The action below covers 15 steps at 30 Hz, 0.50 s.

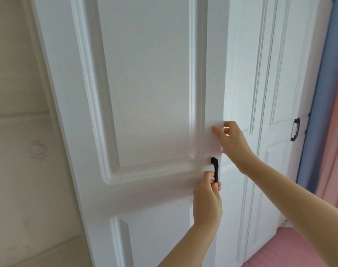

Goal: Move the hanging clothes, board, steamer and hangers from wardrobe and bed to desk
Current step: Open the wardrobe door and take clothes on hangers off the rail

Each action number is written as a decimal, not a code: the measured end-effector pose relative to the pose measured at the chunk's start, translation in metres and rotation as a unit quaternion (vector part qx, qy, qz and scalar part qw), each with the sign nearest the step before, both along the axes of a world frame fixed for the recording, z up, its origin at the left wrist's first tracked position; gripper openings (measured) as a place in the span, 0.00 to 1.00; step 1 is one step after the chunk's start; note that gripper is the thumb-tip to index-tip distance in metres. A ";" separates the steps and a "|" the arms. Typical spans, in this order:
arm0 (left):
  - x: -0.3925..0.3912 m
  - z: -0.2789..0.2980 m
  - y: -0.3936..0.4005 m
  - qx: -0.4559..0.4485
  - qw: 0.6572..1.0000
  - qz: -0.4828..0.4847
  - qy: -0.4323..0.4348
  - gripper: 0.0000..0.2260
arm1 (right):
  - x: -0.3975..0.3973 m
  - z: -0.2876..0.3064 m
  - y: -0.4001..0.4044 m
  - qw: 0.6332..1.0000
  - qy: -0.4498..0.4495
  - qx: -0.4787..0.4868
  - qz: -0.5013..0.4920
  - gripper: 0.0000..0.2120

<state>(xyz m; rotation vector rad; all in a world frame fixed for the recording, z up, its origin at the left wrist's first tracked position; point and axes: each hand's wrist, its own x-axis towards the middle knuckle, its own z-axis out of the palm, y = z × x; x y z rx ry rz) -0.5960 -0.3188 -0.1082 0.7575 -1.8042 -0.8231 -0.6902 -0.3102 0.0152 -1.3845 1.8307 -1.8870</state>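
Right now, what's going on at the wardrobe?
A person stands close to a white panelled wardrobe. The left hand has its fingers curled around the black handle of the nearest door. The right hand is at that door's right edge, fingers hooked around it. Whether the door has started to open is hard to tell. Nothing inside shows yet, so no clothes, board, steamer or hangers are visible. A second black handle sits on a farther door, untouched.
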 end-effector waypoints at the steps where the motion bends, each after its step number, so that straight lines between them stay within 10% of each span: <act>1: 0.003 0.000 0.007 -0.002 1.000 -0.005 0.000 0.10 | 0.003 -0.001 0.007 1.000 -0.002 -0.004 -0.005 0.19; 15: 0.077 -0.002 0.126 -0.016 0.999 -0.037 0.015 0.10 | 0.070 -0.006 0.140 0.998 0.017 -0.039 -0.052 0.17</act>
